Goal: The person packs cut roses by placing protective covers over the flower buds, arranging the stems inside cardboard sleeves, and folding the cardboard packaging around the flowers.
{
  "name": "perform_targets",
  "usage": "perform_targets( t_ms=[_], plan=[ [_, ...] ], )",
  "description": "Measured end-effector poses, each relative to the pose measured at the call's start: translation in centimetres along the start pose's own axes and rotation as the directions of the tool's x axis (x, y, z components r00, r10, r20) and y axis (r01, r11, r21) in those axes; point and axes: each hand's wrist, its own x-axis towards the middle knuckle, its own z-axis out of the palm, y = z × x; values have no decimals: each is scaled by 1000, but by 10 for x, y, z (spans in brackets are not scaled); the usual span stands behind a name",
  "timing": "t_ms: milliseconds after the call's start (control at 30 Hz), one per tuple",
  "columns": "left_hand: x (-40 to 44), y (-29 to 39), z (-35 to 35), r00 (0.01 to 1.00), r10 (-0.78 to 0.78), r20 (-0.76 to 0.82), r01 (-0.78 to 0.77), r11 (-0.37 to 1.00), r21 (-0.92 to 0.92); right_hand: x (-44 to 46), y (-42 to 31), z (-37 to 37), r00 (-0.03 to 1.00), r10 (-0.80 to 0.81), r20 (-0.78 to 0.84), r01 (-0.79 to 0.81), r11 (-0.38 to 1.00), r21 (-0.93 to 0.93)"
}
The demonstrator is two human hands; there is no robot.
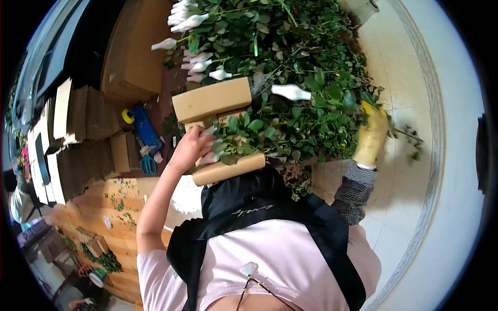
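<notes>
My bare left hand (193, 147) is at the opening between two cardboard flaps. Its fingers are curled in at a pale, sleeved flower head (217, 146), and the fingertips are partly hidden. One brown cardboard flap (212, 98) lies above the hand, another cardboard roll (229, 169) below it. Leafy flower stems (259, 127) run rightward from between them. My right hand (372, 129), in a yellow rubber glove, is closed around stems at the right end of the pile, and a leafy stem end (407, 136) pokes out beyond it.
A big heap of leafy stems (306, 46) fills the table, with white-netted buds (189, 23) at its left. A single netted bud (291, 92) lies on top. Left are blue scissors (148, 165), a blue tape dispenser (145, 127) and stacked cardboard (85, 155). Another person (22, 199) is far left.
</notes>
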Motion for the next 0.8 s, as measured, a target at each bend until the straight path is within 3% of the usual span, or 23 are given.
perform_targets(
  t_ms=[67, 100, 133, 167, 233, 267, 333, 367, 400, 500, 533, 600, 667, 733, 800],
  plan=[
    [2, 12, 5, 993, -80, -92, 79, 997, -14, 3, 9, -5, 989, -97, 108, 87, 992, 86],
    [0, 12, 12, 988, -66, -139, 69, 997, 18, 6, 4, 3, 981, -184, 58, 158, 939, 305],
    [-2, 13, 19, 983, -47, -180, 57, 997, 49, 5, -6, 13, 982, -181, 56, 121, 824, 553],
    [-4, 18, 19, 987, -24, -160, 26, 1000, 13, 9, -21, 20, 958, -263, 115, 146, 791, 594],
    [-6, 24, 15, 989, -132, -70, 125, 987, -100, 17, -67, 34, 913, -342, 221, 132, 761, 636],
    [-8, 25, 11, 986, -159, -58, 145, 969, -200, 18, -96, 40, 900, -337, 278, 91, 768, 634],
    [-1, 30, -2, 877, -343, 337, 403, 906, -128, 3, -135, 83, 886, -459, 60, 396, 818, 417],
    [-4, 25, 0, 963, -208, 169, 222, 973, -69, -12, -147, 120, 812, -452, 370, 356, 885, 300],
    [-8, 19, 4, 999, -42, 8, 42, 999, 18, -27, -157, 151, 668, -371, 645, 353, 921, 165],
    [-14, 11, 4, 1000, -17, -23, 17, 1000, -16, -45, -177, 158, 563, -377, 735, 410, 900, 148],
    [-14, 10, 4, 999, -28, -36, 26, 998, -56, -52, -176, 161, 597, -358, 717, 363, 919, 156],
    [-18, 11, 9, 999, -40, -25, 38, 997, -74, -57, -171, 155, 540, -308, 783, 237, 949, 210],
    [-16, 2, 13, 993, -120, 9, 108, 857, -503, -58, -168, 161, 604, -309, 735, 182, 951, 250],
    [-15, -1, 3, 997, -67, 44, 79, 894, -441, -60, -160, 160, 693, -354, 628, 179, 928, 326],
    [-8, 3, -8, 998, 57, 37, -48, 977, -210, -50, -159, 152, 635, -378, 673, 186, 921, 342]
  ],
)
